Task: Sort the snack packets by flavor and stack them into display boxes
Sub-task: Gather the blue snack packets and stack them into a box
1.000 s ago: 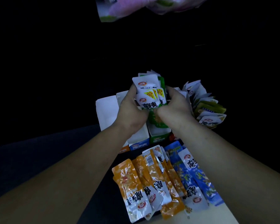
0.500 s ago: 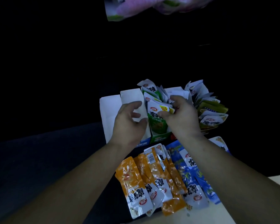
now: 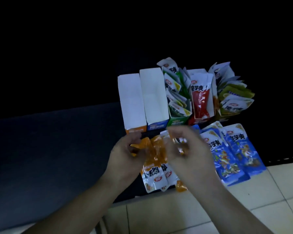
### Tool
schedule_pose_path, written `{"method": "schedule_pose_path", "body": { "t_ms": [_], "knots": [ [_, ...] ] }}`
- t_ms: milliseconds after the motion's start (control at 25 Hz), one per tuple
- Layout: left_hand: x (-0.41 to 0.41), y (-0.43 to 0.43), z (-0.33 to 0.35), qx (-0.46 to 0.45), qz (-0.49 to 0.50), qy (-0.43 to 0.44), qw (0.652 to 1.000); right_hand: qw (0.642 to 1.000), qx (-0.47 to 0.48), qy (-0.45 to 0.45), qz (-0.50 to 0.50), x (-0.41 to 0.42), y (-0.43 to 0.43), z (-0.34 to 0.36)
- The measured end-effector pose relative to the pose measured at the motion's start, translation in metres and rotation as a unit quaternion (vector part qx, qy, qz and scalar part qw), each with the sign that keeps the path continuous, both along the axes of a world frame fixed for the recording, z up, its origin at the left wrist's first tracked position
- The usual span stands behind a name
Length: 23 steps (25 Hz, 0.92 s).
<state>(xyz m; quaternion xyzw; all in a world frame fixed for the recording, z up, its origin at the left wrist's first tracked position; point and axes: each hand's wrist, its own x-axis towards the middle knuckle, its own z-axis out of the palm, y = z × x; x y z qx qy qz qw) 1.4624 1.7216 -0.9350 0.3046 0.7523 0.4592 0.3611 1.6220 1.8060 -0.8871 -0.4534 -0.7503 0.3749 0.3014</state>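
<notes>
Both left hand and right hand grip orange packets.

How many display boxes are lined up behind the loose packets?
5, side by side from the left: orange box and blue box, both looking empty; green box; red box; yellow box, mostly hidden by its packets.

left grip: bare, blurred | right grip: bare, blurred | forearms: bare to the frame edge
</notes>
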Motion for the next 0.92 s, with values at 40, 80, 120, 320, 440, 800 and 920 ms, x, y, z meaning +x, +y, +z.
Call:
{"method": "schedule_pose_path", "body": {
  "t_ms": [40,80,120,320,440,800,920],
  "knots": [
    [0.002,-0.011,-0.006,-0.024,-0.008,0.026,0.999,0.998,-0.055,-0.019,0.016,0.001,-0.009,-0.011],
    [0.006,-0.021,-0.011,-0.048,-0.008,0.046,0.998,0.997,-0.061,-0.040,0.018,0.002,-0.016,-0.022],
    [0.010,-0.030,-0.014,-0.071,-0.003,0.052,0.996,0.997,-0.036,-0.074,0.010,0.005,-0.018,-0.031],
    [0.033,-0.042,-0.024,-0.126,-0.054,0.082,0.987,0.971,-0.066,-0.228,-0.002,0.031,-0.018,-0.043],
    [0.039,-0.030,-0.027,-0.125,-0.099,0.118,0.980,0.982,-0.166,-0.079,-0.048,0.039,-0.021,-0.038],
    [0.027,-0.040,-0.030,-0.123,-0.133,0.178,0.967,0.977,-0.193,-0.085,0.026,0.053,-0.023,-0.043],
    [0.026,-0.042,-0.033,-0.126,-0.128,0.176,0.968,0.986,-0.151,-0.066,-0.001,0.054,-0.023,-0.051]
  ]
}}
